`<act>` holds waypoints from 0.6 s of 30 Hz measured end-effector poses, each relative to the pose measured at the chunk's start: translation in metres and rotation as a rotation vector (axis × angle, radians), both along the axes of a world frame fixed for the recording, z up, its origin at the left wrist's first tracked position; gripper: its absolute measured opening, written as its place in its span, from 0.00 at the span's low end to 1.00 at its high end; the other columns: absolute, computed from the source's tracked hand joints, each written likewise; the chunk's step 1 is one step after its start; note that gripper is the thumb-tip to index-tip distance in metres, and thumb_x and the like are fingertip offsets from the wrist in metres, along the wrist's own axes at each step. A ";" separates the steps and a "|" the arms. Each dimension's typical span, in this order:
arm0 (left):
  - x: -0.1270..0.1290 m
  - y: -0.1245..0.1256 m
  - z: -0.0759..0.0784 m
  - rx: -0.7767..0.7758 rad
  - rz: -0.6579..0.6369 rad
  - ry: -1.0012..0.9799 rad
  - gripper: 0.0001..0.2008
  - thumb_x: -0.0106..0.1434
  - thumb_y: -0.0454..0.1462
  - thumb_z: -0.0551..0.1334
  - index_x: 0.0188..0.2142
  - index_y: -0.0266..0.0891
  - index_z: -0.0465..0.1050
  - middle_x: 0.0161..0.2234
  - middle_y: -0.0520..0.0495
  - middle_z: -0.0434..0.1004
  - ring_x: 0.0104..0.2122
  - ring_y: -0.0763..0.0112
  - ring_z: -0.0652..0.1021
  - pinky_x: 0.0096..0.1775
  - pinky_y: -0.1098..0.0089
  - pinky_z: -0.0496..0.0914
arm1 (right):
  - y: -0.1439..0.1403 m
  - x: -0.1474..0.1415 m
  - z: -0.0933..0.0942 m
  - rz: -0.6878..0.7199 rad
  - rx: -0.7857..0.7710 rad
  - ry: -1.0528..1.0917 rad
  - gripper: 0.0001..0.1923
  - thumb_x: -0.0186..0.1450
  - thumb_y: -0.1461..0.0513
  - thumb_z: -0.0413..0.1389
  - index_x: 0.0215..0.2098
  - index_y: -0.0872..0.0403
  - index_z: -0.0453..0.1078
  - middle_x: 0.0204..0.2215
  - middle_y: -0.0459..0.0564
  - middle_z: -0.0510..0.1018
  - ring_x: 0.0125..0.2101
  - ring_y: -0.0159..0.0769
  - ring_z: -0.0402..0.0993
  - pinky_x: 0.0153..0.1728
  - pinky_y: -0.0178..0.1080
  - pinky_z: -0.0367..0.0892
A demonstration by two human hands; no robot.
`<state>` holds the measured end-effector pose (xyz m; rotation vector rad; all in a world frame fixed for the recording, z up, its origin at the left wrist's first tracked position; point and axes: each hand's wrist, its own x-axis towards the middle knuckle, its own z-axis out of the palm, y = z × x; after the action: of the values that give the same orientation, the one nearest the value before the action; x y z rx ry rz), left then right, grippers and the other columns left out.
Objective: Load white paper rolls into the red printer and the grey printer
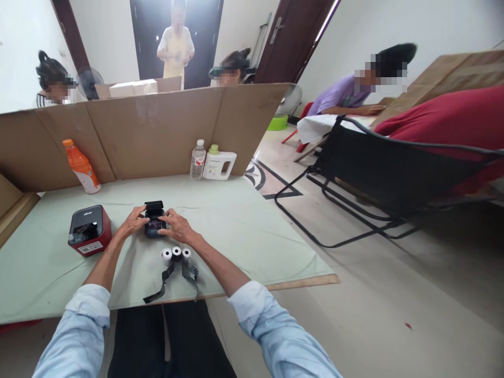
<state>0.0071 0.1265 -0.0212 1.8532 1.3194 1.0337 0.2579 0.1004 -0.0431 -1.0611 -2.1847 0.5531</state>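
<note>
A small black receipt printer (155, 224) stands on the table with its lid (154, 205) raised at the far side. My left hand (134, 220) grips the printer's left side, fingers near the lid hinge. On the right side, my right hand (177, 226) holds it between thumb and fingers. Details inside the open compartment are too small to make out. Closer to me stand three paper rolls (167, 256), side by side with their cores showing. Dark straps (162, 283) trail from beside them toward the table's front edge.
A red and black box-shaped device (90, 231) sits left of my left arm. Along the cardboard screen (153, 134) stand an orange bottle (82, 167), a clear water bottle (198, 160) and a white jug (219, 164). A black folding chair (378, 173) is at right; several people are beyond.
</note>
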 end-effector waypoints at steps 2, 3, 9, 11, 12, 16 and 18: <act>-0.003 -0.001 -0.002 0.019 -0.072 0.017 0.32 0.51 0.41 0.70 0.57 0.40 0.77 0.53 0.39 0.78 0.52 0.54 0.77 0.50 0.58 0.76 | 0.003 -0.001 0.005 -0.003 0.028 -0.027 0.22 0.63 0.55 0.70 0.55 0.44 0.79 0.49 0.51 0.71 0.42 0.38 0.74 0.43 0.40 0.70; -0.003 -0.001 -0.003 0.011 -0.093 0.021 0.33 0.51 0.39 0.70 0.59 0.40 0.76 0.54 0.39 0.78 0.53 0.53 0.76 0.51 0.57 0.76 | 0.005 -0.002 0.007 -0.009 0.034 -0.033 0.19 0.64 0.55 0.69 0.53 0.44 0.80 0.49 0.51 0.72 0.42 0.38 0.74 0.43 0.39 0.70; -0.004 -0.002 0.000 -0.082 -0.100 0.051 0.32 0.48 0.34 0.66 0.55 0.40 0.79 0.54 0.40 0.77 0.48 0.56 0.79 0.49 0.58 0.76 | 0.013 -0.011 0.018 -0.070 -0.015 0.024 0.07 0.70 0.58 0.62 0.43 0.46 0.83 0.42 0.50 0.75 0.38 0.37 0.74 0.40 0.38 0.67; -0.001 -0.003 0.002 -0.047 -0.051 0.106 0.26 0.48 0.36 0.68 0.49 0.40 0.82 0.50 0.42 0.79 0.45 0.58 0.79 0.48 0.60 0.76 | 0.015 -0.013 0.022 -0.083 -0.037 0.037 0.09 0.72 0.58 0.60 0.42 0.49 0.83 0.40 0.50 0.76 0.38 0.36 0.74 0.41 0.38 0.67; 0.001 -0.004 0.004 -0.021 -0.015 0.142 0.22 0.48 0.37 0.69 0.45 0.40 0.83 0.48 0.43 0.79 0.44 0.59 0.78 0.47 0.61 0.75 | 0.015 -0.013 0.024 -0.082 -0.042 0.031 0.10 0.72 0.58 0.59 0.42 0.50 0.82 0.40 0.50 0.76 0.38 0.36 0.74 0.41 0.38 0.67; 0.016 -0.005 0.011 0.041 0.122 0.250 0.11 0.57 0.44 0.66 0.28 0.39 0.80 0.32 0.50 0.77 0.39 0.65 0.75 0.43 0.69 0.70 | 0.015 -0.013 0.034 -0.046 -0.054 -0.027 0.11 0.68 0.57 0.62 0.45 0.53 0.80 0.41 0.50 0.78 0.39 0.37 0.73 0.42 0.37 0.66; 0.023 -0.005 0.016 0.038 0.140 0.252 0.18 0.61 0.47 0.62 0.20 0.38 0.73 0.24 0.51 0.70 0.35 0.66 0.73 0.36 0.71 0.67 | 0.015 -0.013 0.038 -0.042 -0.069 -0.042 0.14 0.64 0.59 0.64 0.48 0.52 0.79 0.43 0.50 0.80 0.39 0.38 0.74 0.42 0.37 0.67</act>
<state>0.0298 0.1220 -0.0051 1.9934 1.6056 0.9221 0.2445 0.1155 -0.0056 -1.1621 -2.1878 0.5965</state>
